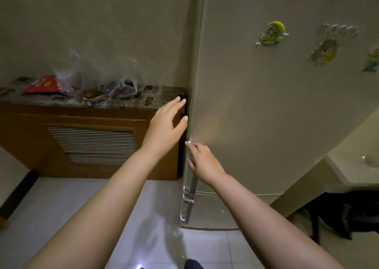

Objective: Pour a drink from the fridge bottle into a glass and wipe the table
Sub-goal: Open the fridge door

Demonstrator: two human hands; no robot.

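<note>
The person is standing at the closed fridge door (266, 115) and is reaching with both arms toward its left edge. The left hand (167, 123) is hovering open, fingers straight and close together, thumb spread, holding nothing. Its fingertips are lying right at the door's edge, though whether they are touching it cannot be told. Just below it, the right hand (203, 162) is resting bent fingers on the glossy vertical handle (189, 188) running down that edge. Whether they are hooking behind the bar is not showing. The bottle is not in view and is presumably sitting behind this door; no glass is showing either. The door is likely going to feel heavy and stiff, with its seal resisting at first and then giving suddenly, so a firm hook of the right fingers round the handle, on the edge where both hands are working, is looking like the best hold. The bar is looking smooth and possibly slick. The bottle will probably be cold, perhaps damp and slippery, asking for a full wrap round its body. Left of the left hand a wooden cabinet (92, 145) is carrying plastic bags (121, 90). Up and right of the right hand, magnets (271, 34) are sticking to the door, and farther right a pale table (348, 166) is showing.
</note>
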